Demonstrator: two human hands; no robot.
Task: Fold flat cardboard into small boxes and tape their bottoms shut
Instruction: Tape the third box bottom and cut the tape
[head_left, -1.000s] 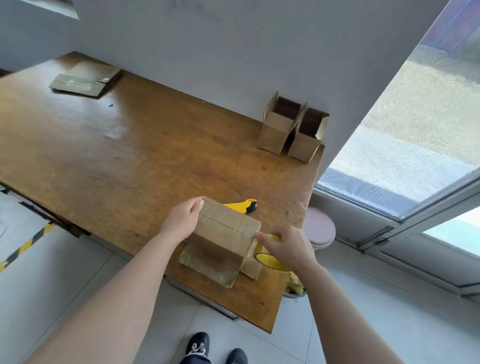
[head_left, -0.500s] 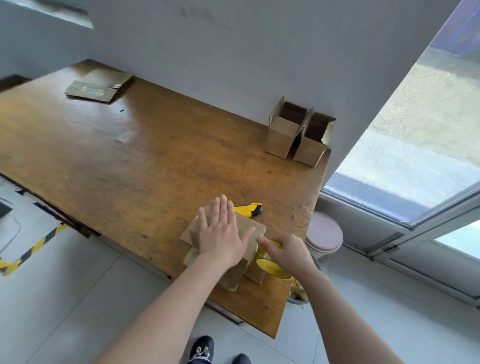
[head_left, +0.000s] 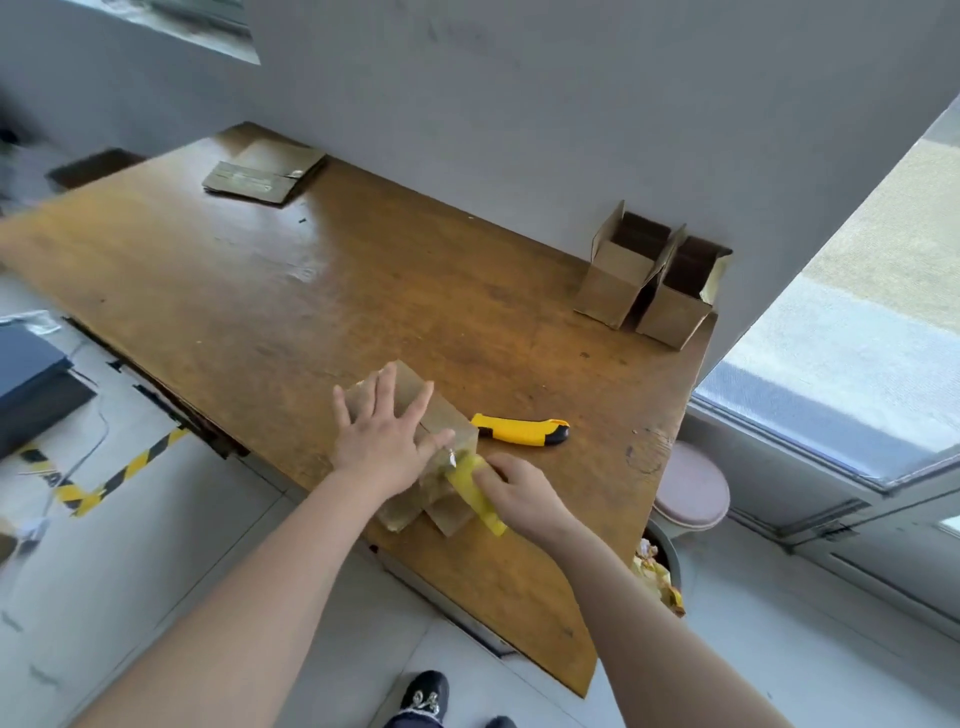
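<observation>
Wooden table (head_left: 260, 312), set against a grey wall, serves as the reference. Small box (head_left: 447, 418): stands on the table close to its front edge, toward the right end, closed face up with a seam visible across it; loose flaps splay from its lower end toward the table's front edge. Left hand (head_left: 387, 441): laid flat on the box's upper face, fingers straight and spread, pressing down and gripping nothing. Right hand (head_left: 519, 493): at the box's right side above the table's front edge, fingers curled round a yellow tape roll (head_left: 475, 493) that is seen edge-on and tilted. The roll's upper end meets the box's right edge, where a glint of clear tape shows; how far that tape runs over the box cannot be determined. Yellow utility knife (head_left: 519, 430): lying flat on the table just behind the right hand, apart from the box. Two open boxes (head_left: 615, 283): upright and touching one another at the table's far right corner, against the wall. Flat cardboard stack (head_left: 260, 176): at the table's far left corner. Pink stool (head_left: 693, 488): on the floor beside the table's right end.
</observation>
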